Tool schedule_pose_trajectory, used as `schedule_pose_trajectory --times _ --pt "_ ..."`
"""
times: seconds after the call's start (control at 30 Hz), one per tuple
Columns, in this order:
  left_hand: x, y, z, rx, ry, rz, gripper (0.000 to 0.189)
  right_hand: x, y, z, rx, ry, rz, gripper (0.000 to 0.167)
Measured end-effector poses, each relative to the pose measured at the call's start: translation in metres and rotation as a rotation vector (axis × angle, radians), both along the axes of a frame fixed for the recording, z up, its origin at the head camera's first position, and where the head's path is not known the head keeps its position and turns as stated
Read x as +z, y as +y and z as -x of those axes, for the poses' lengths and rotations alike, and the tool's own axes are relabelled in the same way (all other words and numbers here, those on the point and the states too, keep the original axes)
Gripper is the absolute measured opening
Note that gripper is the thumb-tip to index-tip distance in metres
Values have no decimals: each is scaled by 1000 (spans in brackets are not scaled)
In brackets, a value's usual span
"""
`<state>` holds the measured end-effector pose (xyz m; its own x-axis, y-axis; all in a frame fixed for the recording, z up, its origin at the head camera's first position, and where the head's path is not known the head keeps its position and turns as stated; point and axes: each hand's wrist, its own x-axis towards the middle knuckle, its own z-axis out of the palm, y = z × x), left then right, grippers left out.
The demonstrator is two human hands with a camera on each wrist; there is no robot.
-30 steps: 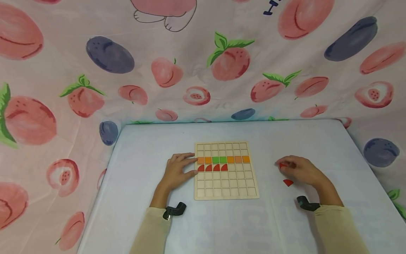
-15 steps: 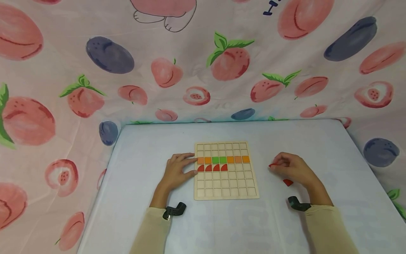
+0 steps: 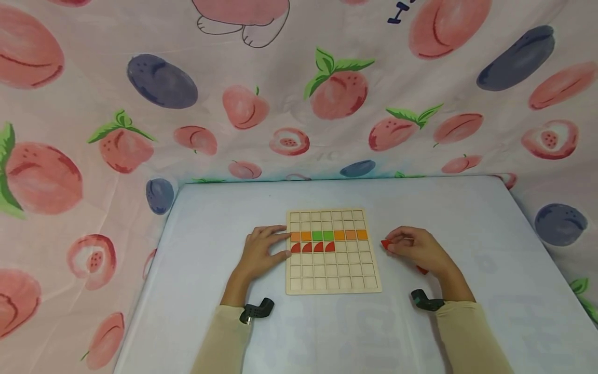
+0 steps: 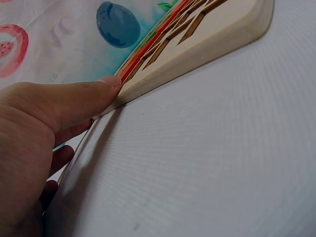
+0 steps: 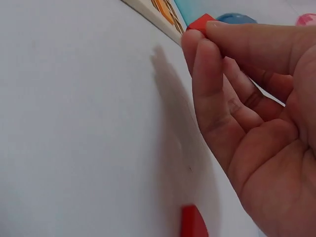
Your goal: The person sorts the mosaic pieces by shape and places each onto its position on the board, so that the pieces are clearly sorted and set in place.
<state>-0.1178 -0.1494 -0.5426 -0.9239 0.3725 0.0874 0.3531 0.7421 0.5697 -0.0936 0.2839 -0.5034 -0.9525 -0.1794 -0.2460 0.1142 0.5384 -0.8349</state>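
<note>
A wooden grid board lies mid-table. One of its rows holds orange and green square tiles; below them, several red quarter-circle pieces fill the left cells of another row. My left hand rests at the board's left edge, thumb and fingertips touching it; in the left wrist view the thumb presses on the rim. Just off the board's right side, my right hand pinches a red quarter-circle piece between thumb and fingers, raised over the table.
Another red piece lies on the white table beneath the right hand, partly hidden by it in the head view. A fruit-print cloth hangs behind the table and at its sides. Each wrist wears a black camera.
My right hand has moved left toward the board, carrying the pinched red piece. The left hand and the board have stayed where they were.
</note>
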Motion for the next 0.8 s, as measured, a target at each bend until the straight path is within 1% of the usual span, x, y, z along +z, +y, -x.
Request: schedule_pose_trajectory --times 0.2,0.33,0.4,0.5,0.6,0.67,0.8 --pt "1 0 0 2 -8 -2 51 -4 -12 1 -24 -17 80 26" --pt "1 0 0 0 -4 -7 51 -6 -20 2 -5 26 80 25" --pt "1 0 0 -1 -5 -8 51 -6 -24 3 14 39 102 25" --pt "1 0 0 0 -4 -8 51 -6 -32 5 25 20 163 25" --pt "1 0 -1 0 -1 -8 50 -6 -39 7 23 -18 216 27" --pt "2 0 -1 1 0 -10 50 -6 -44 8 20 -25 209 28" --pt "2 1 -1 5 -2 -9 50 -6 -53 10 20 -9 162 29"
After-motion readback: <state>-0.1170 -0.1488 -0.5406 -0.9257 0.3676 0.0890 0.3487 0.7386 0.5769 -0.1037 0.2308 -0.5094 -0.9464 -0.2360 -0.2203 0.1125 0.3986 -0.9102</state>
